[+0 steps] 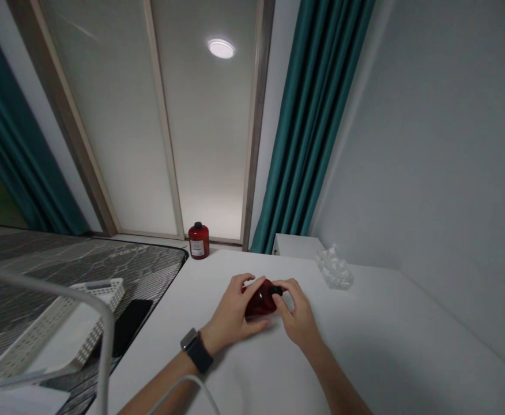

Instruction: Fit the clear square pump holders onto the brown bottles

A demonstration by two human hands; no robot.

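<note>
A small dark red bottle (pixel 261 301) with a black cap lies tilted on the white table (pixel 386 346). My left hand (pixel 233 314) wraps round the bottle's body; a smartwatch sits on that wrist. The fingers of my right hand (pixel 296 314) pinch the black cap (pixel 277 291) at the bottle's right end. Both hands rest on the table top near its middle.
A second red bottle (pixel 198 240) with a black cap stands upright at the table's far left corner. Crumpled clear plastic (pixel 334 270) lies at the far right by the wall. A white perforated tray (pixel 57 328) and a black phone (pixel 129 328) lie on the bed to the left.
</note>
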